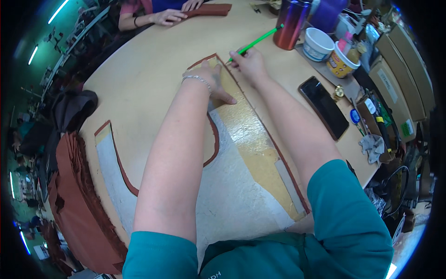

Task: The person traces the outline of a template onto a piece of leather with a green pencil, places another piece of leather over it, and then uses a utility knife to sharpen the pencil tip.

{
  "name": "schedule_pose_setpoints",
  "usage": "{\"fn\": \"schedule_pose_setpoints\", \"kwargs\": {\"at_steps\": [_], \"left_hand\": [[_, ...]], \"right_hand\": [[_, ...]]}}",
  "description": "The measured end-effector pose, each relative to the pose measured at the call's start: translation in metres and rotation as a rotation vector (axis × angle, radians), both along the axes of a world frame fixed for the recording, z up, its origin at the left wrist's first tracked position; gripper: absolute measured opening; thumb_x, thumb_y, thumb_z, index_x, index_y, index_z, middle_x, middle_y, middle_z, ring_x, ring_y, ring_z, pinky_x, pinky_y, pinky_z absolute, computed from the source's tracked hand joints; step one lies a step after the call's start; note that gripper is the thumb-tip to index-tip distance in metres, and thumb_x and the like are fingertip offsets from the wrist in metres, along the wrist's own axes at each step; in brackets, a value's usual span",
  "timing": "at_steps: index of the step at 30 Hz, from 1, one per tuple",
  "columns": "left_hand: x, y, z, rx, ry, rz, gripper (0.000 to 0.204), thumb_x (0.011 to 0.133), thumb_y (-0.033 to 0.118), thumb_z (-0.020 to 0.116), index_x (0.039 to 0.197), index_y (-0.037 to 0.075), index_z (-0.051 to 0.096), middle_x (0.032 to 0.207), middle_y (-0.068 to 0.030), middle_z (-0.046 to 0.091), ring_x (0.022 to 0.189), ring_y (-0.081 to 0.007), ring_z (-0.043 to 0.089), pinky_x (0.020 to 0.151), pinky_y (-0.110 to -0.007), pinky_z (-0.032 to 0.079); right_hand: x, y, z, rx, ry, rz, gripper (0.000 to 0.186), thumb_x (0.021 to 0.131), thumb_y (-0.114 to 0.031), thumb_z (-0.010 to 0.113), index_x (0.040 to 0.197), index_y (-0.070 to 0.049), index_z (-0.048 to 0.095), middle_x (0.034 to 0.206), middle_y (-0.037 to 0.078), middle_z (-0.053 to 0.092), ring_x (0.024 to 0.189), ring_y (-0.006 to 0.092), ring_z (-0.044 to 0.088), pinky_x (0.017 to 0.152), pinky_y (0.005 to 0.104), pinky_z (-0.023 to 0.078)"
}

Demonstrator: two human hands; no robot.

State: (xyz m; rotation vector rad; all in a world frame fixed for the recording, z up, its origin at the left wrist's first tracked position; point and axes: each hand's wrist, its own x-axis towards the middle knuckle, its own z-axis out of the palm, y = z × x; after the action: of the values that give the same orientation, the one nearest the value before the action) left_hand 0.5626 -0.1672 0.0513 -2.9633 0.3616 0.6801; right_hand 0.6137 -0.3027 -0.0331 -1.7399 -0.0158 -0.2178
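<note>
At far left, a stack of reddish-brown fabric (pixel 86 209) with frayed edges lies beside a round-edged table (pixel 139 79), a dark cloth (pixel 74 109) bunched just behind it. A grey-and-yellow template (pixel 227 190) spreads across the near half of the tabletop, its narrow arm reaching left and its long straight side running along the right; reddish-brown cloth (pixel 216 143) shows beneath it as a thin border. Across the table, a co-worker's 2 hands (pixel 170 17) rest by a folded brown piece (pixel 210 10). The left hand (pixel 207 80) of the person in teal sleeves, a bracelet at the wrist, presses on the template's far end, thumb spread apart from the fingers. To its right, the right hand (pixel 250 66) has its fingers clamped on a green pencil (pixel 261 40), tip down at the template's far right edge; whether it touches the cloth cannot be told. Farther right stand a purple-to-red tumbler (pixel 289 28) and 2 tubs (pixel 318 45), with a black phone (pixel 324 108) and a gold watch (pixel 339 93) lying nearer the person.
</note>
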Motion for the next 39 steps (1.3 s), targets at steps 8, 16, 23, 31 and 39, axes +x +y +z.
{"fn": "schedule_pose_setpoints", "kwargs": {"at_steps": [8,16,23,31,39], "left_hand": [[0.001,-0.002,0.003,0.003,0.008,-0.014,0.12,0.047,0.062,0.073,0.139,0.007,0.02,0.134,-0.0205,0.029,0.12,-0.0315,0.04,0.097,-0.037,0.038],[0.001,-0.002,-0.001,0.002,-0.002,-0.008,0.12,0.047,0.062,0.073,0.138,0.006,0.02,0.136,-0.0229,0.025,0.122,-0.0321,0.038,0.098,-0.037,0.037],[0.007,-0.002,-0.005,-0.012,-0.01,-0.011,0.118,0.046,0.062,0.073,0.138,0.007,0.023,0.133,-0.0221,0.03,0.119,-0.0303,0.041,0.098,-0.036,0.037],[-0.009,-0.001,0.0,0.017,-0.059,0.025,0.116,0.047,0.063,0.072,0.138,0.01,0.024,0.139,-0.0204,0.023,0.127,-0.0313,0.03,0.102,-0.036,0.032],[-0.133,-0.036,-0.033,-0.296,-0.493,-0.089,0.044,0.082,0.033,0.053,0.123,0.016,0.047,0.138,-0.0118,0.031,0.131,-0.0298,0.023,0.097,-0.063,0.021]], "right_hand": [[0.022,0.019,0.004,-0.308,-0.143,-0.038,0.028,0.077,-0.027,0.064,0.084,0.0,0.058,0.074,0.014,0.064,0.069,0.0268,0.063,0.066,0.0347,0.049],[-0.071,-0.012,0.017,-0.431,-0.165,0.097,0.026,0.079,-0.026,0.062,0.088,-0.002,0.056,0.074,0.018,0.061,0.072,0.0342,0.061,0.065,0.0395,0.048],[0.001,0.024,0.021,-0.552,-0.202,0.029,0.028,0.081,-0.025,0.059,0.093,0.0,0.054,0.079,0.02,0.061,0.075,0.0364,0.059,0.067,0.0421,0.046],[-0.155,-0.037,0.037,-0.614,-0.087,0.178,0.019,0.082,-0.019,0.059,0.088,-0.002,0.052,0.073,0.019,0.059,0.073,0.0329,0.059,0.064,0.0405,0.045],[-0.25,-0.08,0.0,0.04,0.021,-0.012,0.013,0.084,-0.014,0.06,0.084,-0.003,0.051,0.065,0.005,0.053,0.061,0.0093,0.048,0.057,0.0256,0.041]]}}
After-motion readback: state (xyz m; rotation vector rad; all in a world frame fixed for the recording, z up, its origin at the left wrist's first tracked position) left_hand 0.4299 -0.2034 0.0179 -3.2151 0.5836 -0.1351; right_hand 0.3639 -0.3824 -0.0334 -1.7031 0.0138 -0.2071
